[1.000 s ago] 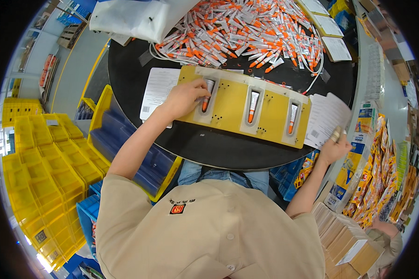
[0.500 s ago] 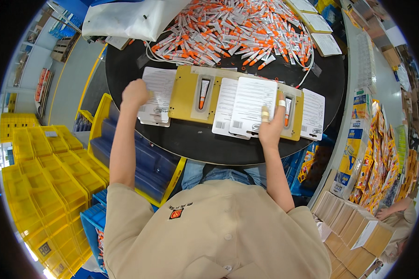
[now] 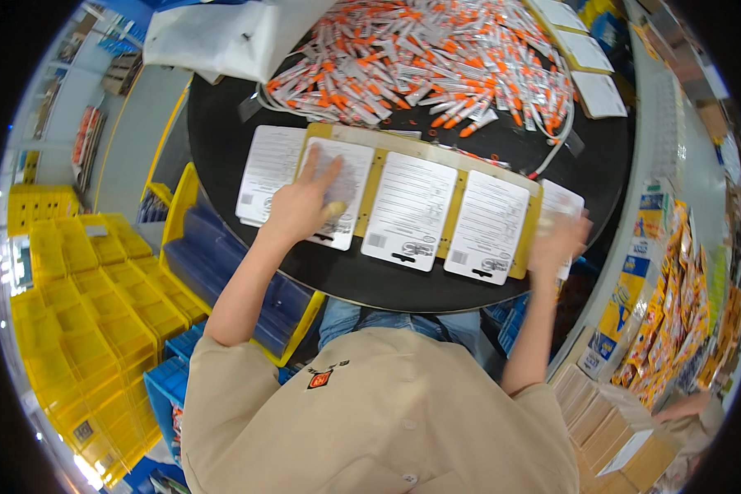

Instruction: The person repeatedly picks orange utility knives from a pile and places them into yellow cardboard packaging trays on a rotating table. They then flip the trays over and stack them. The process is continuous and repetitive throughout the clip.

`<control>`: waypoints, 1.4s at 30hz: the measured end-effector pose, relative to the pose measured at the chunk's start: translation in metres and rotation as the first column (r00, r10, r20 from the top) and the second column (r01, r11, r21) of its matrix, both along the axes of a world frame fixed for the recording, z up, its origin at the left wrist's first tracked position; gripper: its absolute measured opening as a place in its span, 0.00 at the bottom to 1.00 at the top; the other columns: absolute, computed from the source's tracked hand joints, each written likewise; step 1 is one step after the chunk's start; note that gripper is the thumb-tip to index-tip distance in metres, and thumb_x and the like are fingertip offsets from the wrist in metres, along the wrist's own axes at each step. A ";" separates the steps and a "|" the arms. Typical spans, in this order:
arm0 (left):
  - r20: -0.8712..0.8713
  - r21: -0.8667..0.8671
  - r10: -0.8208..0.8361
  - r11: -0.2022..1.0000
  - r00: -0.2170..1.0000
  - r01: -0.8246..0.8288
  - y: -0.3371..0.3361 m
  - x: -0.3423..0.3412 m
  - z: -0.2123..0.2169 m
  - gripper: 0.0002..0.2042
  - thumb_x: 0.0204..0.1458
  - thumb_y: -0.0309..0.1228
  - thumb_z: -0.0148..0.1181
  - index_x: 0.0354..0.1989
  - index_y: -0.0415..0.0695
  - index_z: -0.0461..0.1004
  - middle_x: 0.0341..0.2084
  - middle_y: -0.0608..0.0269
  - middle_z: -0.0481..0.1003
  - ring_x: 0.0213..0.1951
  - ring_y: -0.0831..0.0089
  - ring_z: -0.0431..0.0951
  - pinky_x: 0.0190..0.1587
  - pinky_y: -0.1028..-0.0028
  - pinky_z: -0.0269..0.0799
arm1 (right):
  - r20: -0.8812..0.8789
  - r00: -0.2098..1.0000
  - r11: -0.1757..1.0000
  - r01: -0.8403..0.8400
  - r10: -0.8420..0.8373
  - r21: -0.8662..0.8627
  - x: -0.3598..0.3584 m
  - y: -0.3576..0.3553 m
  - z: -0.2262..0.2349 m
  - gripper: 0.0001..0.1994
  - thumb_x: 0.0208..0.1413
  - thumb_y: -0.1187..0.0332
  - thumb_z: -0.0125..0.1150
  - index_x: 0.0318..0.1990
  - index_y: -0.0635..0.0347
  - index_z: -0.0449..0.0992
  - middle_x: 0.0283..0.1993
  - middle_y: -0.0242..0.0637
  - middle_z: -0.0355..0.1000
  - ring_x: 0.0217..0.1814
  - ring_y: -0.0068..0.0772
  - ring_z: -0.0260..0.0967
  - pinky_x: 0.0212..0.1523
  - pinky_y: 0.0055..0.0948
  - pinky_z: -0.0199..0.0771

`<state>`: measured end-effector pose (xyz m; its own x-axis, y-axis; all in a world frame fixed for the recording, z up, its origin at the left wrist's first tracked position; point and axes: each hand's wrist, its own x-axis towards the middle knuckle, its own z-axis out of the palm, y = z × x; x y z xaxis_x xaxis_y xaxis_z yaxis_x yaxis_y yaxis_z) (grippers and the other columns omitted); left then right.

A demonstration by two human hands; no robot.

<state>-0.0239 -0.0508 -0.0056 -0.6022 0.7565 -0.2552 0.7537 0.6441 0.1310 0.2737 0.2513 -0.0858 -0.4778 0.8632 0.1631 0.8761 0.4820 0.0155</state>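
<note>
A long yellow fixture (image 3: 453, 214) lies across the round black table, with three white printed cards on top of it. My left hand (image 3: 300, 206) rests with fingers spread on the leftmost of these, a blister backing card (image 3: 356, 177). The middle card (image 3: 409, 206) and the right card (image 3: 490, 222) lie face up beside it, covering the fixture's recesses. Off the fixture's right end my right hand (image 3: 558, 243) is over another white card (image 3: 561, 200); its fingers are smeared by motion. More cards (image 3: 265, 169) lie stacked at the fixture's left end.
A large heap of small tubes with orange caps (image 3: 420, 62) covers the far side of the table. A pale cable (image 3: 556, 148) curves around it. White cards (image 3: 598, 93) lie at the far right. Yellow crates (image 3: 99, 288) stand left, and a cardboard box (image 3: 609, 436) lower right.
My left hand has moved right from the card stack onto the fixture. My right hand has let go of the cards and moved right. Cards now cover the recesses where two tubes showed.
</note>
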 end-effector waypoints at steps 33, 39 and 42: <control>0.628 0.374 -0.025 0.886 0.778 -0.273 -0.008 0.143 -0.011 0.09 0.54 0.22 0.50 0.42 0.37 0.71 0.37 0.48 0.78 0.30 0.69 0.82 0.34 0.72 0.76 | -0.640 0.588 0.869 0.320 -0.495 -0.378 0.055 0.017 -0.048 0.27 0.64 0.59 0.48 0.64 0.69 0.58 0.62 0.59 0.61 0.59 0.54 0.64 0.60 0.40 0.61; 0.541 0.375 0.367 0.700 0.757 -0.608 -0.076 0.056 -0.019 0.07 0.53 0.23 0.51 0.39 0.40 0.74 0.18 0.57 0.77 0.23 0.72 0.80 0.28 0.71 0.74 | -0.609 0.191 0.633 0.110 -0.770 -0.766 0.061 -0.039 -0.094 0.37 0.66 0.47 0.41 0.64 0.79 0.53 0.67 0.64 0.55 0.65 0.59 0.58 0.66 0.39 0.55; 0.480 0.350 0.449 0.689 0.754 -0.634 -0.099 0.003 -0.025 0.06 0.57 0.27 0.54 0.39 0.39 0.74 0.19 0.61 0.75 0.22 0.77 0.77 0.27 0.75 0.74 | -0.678 0.351 0.761 0.219 -0.646 -0.611 0.056 -0.111 -0.113 0.35 0.67 0.52 0.40 0.62 0.85 0.51 0.66 0.69 0.53 0.67 0.60 0.56 0.68 0.40 0.50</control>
